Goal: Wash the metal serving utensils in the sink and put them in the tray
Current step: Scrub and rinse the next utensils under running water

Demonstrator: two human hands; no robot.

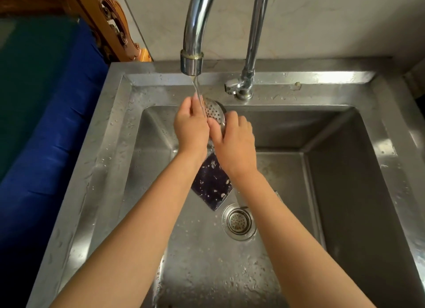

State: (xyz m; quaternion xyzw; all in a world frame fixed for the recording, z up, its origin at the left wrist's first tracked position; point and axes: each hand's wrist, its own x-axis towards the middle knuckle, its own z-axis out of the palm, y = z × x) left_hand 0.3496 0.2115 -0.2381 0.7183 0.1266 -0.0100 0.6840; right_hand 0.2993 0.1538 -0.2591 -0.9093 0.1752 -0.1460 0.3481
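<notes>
Stainless-steel sink, wet w/ droplets, seen from above. Gooseneck faucet is running, thin water stream falls onto the perforated metal skimmer, which is held up over the basin at the back-centre, just under the spout. L hand is on the skimmer's left edge, fingers curled round the rim, fingertips in the stream. R hand grips it from the right: thumb on the perforated face, other fingers wrapped behind the bowl. Skimmer handle is hidden by the hands, can't tell which way it runs. Below the wrists a dark scrub pad w/ pale food specks lies on the basin floor, just beside the drain strainer. Blue cloth to the left of the sink, carved wood piece at back-left.
</notes>
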